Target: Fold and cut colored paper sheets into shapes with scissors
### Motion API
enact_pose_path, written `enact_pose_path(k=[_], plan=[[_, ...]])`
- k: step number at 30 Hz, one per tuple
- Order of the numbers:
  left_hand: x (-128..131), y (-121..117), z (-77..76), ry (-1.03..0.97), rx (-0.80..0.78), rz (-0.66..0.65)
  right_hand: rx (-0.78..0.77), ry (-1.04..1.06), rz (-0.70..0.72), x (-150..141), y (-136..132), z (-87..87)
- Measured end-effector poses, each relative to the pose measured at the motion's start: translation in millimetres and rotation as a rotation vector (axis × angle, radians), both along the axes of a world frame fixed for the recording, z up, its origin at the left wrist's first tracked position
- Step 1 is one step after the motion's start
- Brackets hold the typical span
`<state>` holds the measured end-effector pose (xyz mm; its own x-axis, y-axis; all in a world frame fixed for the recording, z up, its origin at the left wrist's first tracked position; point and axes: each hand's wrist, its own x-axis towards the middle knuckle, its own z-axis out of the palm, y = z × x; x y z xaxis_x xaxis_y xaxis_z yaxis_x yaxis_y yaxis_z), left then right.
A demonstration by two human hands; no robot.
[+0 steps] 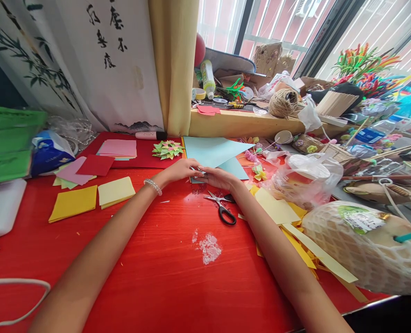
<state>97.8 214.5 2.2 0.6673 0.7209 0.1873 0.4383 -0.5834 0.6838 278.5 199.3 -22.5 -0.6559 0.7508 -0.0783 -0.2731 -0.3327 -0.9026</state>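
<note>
My left hand [180, 169], with a clear beaded bracelet [153, 186] on its wrist, reaches to the front edge of the light blue paper [208, 149]. My right hand [219, 178] meets it there, fingertips touching. The fingers of both hands are fairly outstretched, and I make out nothing held between them. Just below my right hand lie black-handled scissors [222, 208], blades apart. A folded green and pink paper flower [168, 150] sits beyond my left hand. A second blue sheet [233, 167] shows partly under the first.
Stacks of yellow paper [72, 203], cream paper [116, 191] and pink paper [118, 148] lie left. Yellow strips [300, 245] and a net-wrapped round object [364, 249] stand right. White scraps [210, 249] lie in front. Twine [283, 102] and craft supplies crowd the sill.
</note>
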Motion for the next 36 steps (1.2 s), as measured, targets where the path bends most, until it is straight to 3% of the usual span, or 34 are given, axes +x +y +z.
enact_pose_path(k=[36], plan=[[5.5,-4.8,4.9,0.041,0.046,0.038,-0.012,0.037,0.003,0.4,0.8,0.6]])
